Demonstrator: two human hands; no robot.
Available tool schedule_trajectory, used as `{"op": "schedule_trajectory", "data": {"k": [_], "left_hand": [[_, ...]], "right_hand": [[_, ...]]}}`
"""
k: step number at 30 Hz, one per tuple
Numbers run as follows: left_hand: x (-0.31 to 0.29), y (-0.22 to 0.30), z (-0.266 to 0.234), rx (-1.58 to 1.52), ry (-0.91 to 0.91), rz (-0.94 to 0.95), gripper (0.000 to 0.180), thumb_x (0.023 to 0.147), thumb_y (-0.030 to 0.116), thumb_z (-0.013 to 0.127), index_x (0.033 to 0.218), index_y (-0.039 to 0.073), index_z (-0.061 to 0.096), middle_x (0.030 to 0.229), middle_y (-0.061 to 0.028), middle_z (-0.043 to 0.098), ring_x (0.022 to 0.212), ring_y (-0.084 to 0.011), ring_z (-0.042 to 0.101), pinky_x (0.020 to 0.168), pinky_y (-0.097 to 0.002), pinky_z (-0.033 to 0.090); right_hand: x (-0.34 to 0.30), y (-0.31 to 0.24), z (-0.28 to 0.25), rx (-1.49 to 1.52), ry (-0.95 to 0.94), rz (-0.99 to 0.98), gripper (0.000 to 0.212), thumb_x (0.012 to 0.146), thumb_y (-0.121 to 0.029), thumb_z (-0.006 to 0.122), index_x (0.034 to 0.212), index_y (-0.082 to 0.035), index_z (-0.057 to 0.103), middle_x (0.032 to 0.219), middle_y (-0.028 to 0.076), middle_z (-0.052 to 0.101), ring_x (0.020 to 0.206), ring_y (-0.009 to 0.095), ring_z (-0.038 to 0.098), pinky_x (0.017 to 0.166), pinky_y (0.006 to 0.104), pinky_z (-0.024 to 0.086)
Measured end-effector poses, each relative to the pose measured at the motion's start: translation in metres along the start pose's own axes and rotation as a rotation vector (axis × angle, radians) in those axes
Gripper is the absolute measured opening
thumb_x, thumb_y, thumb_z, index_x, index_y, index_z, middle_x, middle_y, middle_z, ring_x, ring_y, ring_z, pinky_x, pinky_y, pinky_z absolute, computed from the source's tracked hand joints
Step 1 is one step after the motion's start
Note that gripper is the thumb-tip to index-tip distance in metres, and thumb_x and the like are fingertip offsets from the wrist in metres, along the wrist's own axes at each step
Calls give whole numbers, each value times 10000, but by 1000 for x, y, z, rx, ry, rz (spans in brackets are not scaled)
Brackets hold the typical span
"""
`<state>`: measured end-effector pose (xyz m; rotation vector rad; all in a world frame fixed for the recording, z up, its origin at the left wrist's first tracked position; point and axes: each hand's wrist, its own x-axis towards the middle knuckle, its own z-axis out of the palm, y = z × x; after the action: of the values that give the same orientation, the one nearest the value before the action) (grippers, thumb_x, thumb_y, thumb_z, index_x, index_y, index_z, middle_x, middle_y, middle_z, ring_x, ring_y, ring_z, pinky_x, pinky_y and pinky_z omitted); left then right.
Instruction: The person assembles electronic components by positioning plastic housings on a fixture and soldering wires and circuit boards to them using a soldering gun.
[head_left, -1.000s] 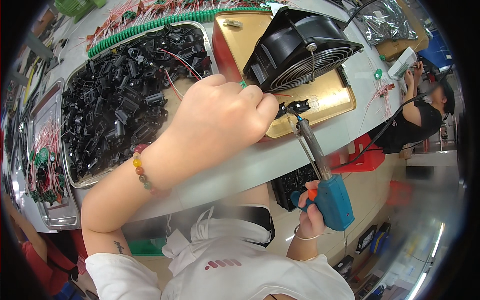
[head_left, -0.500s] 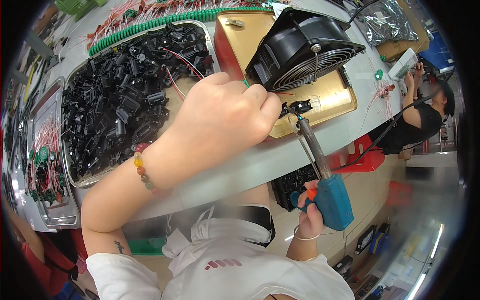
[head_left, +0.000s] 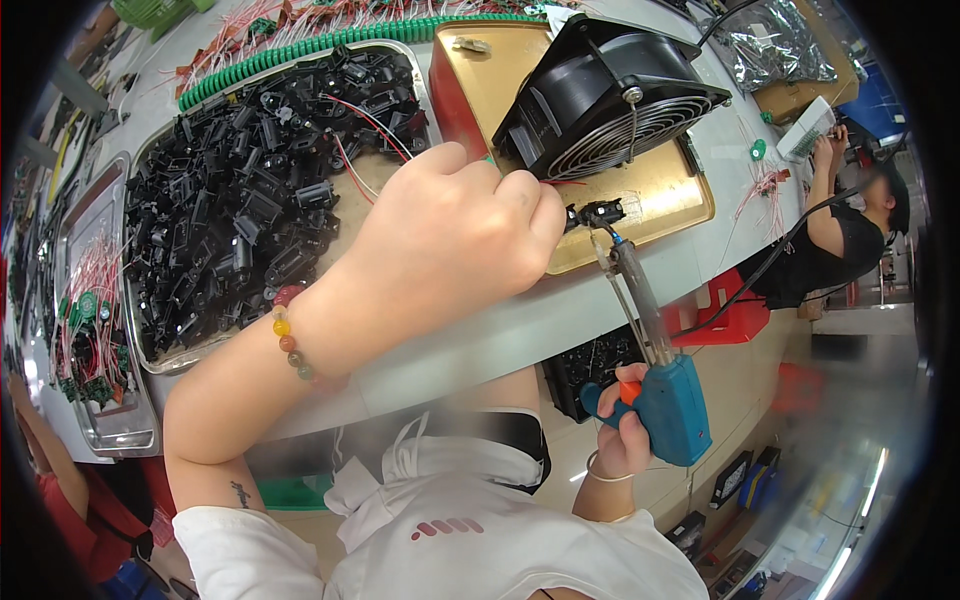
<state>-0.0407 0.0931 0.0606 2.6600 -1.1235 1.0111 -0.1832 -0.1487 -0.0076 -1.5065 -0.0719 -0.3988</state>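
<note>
My left hand (head_left: pixel 475 225) is closed over the near edge of a gold tin lid (head_left: pixel 670 185). Its fingertips are hidden, so what they grip cannot be made out. Just right of its knuckles, a small black plastic part (head_left: pixel 603 212) shows over the lid. A thin red and white wire pair (head_left: pixel 372 122) loops from the tray side toward this hand. My right hand (head_left: pixel 625 440) is wrapped round the handle of a blue soldering gun (head_left: pixel 677 410), a finger near its orange trigger. The gun's tip points up, close to the black part; contact is unclear.
A black fan (head_left: pixel 610 100) with a wire guard stands on the lid. On the left, a metal tray (head_left: pixel 425 95) holds a heap of black plastic parts; beside it, another tray (head_left: pixel 135 435) holds wired green boards. A green coiled hose (head_left: pixel 330 60) lies behind. Another person (head_left: pixel 845 235) works at right.
The soldering gun has shifted slightly right, its tip drawing a little away from my left hand. My left hand has moved slightly to the right, still closed.
</note>
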Motion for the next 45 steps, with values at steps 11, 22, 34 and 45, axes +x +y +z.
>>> {"op": "schedule_trajectory", "data": {"k": [11,22,34,45], "left_hand": [[2,-2,-1,4,42,-5,195,667,92,614,857,51,628,628,14,466,536,-112,488,509,-260,367],[0,1,0,15,0,27,169,679,89,614,843,48,623,624,14,467,537,-114,489,517,-258,382],[1,1,-1,27,-2,30,162,672,96,613,826,45,618,617,14,460,532,-113,484,509,-258,379],[1,2,1,33,-8,35,173,663,96,614,826,38,621,622,17,469,538,-110,493,511,-254,385]], "right_hand": [[-1,2,-3,5,3,13,519,778,-250,622,1165,76,505,1061,190,576,593,158,532,523,264,405],[0,-4,6,-48,33,80,515,765,-239,624,1146,87,505,1038,200,581,590,160,544,527,263,424],[0,-3,5,-40,18,60,512,769,-240,618,1148,83,502,1046,195,580,588,161,544,513,265,423],[0,-2,3,-31,11,35,511,771,-241,613,1150,81,498,1044,191,578,580,158,535,517,270,424]]}}
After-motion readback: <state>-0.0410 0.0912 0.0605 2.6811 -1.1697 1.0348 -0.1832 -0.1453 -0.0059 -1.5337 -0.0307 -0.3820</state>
